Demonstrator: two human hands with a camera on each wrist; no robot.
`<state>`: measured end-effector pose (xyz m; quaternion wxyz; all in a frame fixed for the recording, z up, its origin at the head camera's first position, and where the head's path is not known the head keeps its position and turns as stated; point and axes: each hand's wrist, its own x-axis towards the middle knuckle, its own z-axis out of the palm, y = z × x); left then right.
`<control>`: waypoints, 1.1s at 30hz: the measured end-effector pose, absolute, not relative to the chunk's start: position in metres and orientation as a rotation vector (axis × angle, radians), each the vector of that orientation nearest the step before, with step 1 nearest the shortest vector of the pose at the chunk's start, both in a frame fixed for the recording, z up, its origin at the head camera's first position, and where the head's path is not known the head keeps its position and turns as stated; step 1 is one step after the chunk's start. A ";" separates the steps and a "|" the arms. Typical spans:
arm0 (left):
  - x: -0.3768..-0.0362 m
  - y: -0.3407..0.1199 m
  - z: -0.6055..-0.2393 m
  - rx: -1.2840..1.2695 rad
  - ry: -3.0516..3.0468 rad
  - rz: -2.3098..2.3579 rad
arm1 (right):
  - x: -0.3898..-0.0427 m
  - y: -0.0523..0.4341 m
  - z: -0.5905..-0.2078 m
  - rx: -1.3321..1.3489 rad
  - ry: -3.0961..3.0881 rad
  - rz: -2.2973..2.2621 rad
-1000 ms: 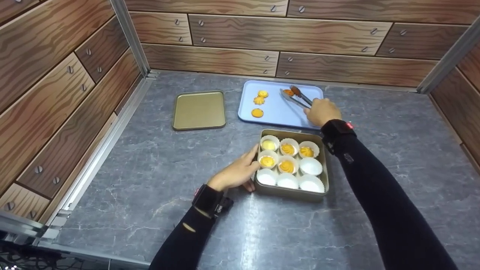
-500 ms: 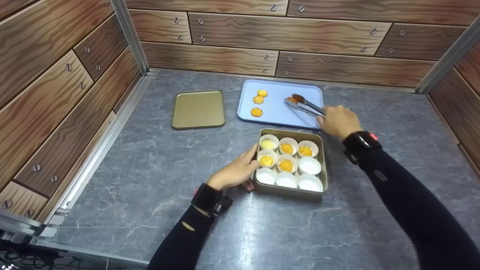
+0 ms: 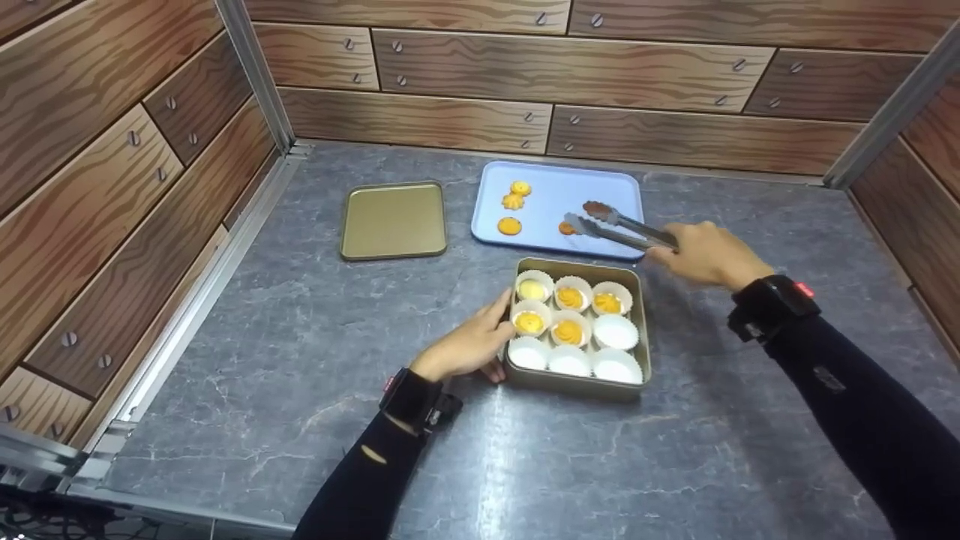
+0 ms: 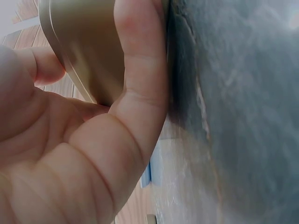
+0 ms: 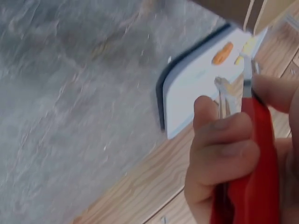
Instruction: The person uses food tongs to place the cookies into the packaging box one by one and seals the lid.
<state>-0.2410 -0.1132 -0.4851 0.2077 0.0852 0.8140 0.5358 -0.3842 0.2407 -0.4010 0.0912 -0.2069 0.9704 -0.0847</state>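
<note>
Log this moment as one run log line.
left hand: holds tin side | right hand: grips tongs | tongs: cookie at tips, over blue tray | tin cups: five filled, four empty

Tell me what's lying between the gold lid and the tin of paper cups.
Nothing lies there: in the head view the stretch between the lid and the tin is bare grey counter. The left hand grips the tin's left side below that stretch.
</note>
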 end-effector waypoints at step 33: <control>-0.241 -0.113 -0.488 0.243 2.280 1.489 | -0.407 0.233 -0.410 -0.769 2.949 -0.131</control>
